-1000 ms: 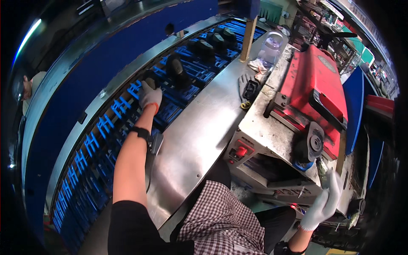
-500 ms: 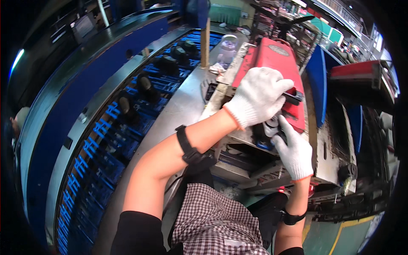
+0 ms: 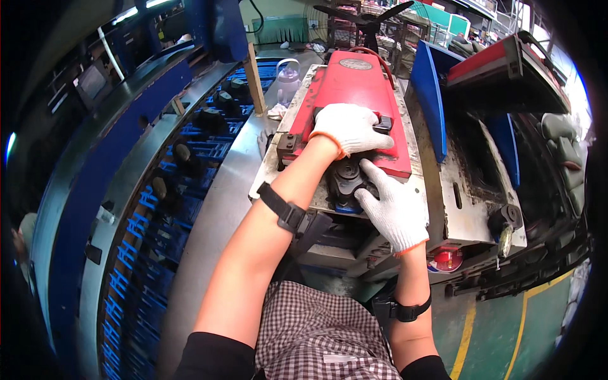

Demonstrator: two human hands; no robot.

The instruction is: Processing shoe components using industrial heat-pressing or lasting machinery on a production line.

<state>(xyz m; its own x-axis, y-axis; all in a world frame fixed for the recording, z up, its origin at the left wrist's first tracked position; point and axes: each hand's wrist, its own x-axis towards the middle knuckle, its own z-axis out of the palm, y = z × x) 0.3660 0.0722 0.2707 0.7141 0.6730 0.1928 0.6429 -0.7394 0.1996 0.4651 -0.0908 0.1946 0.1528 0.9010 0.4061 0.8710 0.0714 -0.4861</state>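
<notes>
My left hand (image 3: 353,130), in a white knitted glove, is closed round a black bar-shaped handle (image 3: 382,123) on top of a long red machine cover (image 3: 361,85); most of the handle is hidden under the palm. My right hand (image 3: 396,206), gloved the same way, reaches to a dark metal piece (image 3: 348,178) at the near end of the cover. Its thumb and index finger grip the right edge of that piece. The piece has a round raised middle, and a bit of blue (image 3: 348,208) shows below it.
On the left runs a conveyor of blue bars (image 3: 126,253) with dark rounded parts. A clear bottle (image 3: 289,85) stands behind the machine beside a wooden post (image 3: 254,79). To the right are a blue panel (image 3: 432,101) and a second machine (image 3: 475,209). A fan (image 3: 366,22) is behind.
The view has turned, so the machine sits further left in the picture. Both hands remain at the same two places; the dark metal piece under the right hand now shows more fully.
</notes>
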